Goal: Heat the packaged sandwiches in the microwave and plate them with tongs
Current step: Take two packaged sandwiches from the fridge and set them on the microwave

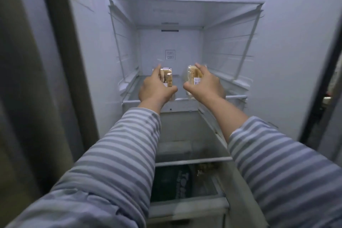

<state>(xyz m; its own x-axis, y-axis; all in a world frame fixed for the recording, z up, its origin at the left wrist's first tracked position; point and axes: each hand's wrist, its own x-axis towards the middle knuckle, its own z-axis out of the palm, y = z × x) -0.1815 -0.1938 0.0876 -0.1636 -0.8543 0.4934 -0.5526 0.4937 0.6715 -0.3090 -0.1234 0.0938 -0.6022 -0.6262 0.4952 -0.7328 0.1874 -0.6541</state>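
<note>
Seemingly lengthwise: sandwich packs (167, 79), both hands (154, 89).

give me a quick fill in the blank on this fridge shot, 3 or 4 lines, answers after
1. The left hand and the right hand each grip one packaged ____.
2. The left sandwich pack and the right sandwich pack are over a shelf inside an open ____.
3. Both sleeves have a ____ pattern.
4. The white price label shows on the pack in the ____ hand.

Missing words: sandwich; fridge; striped; right
</note>
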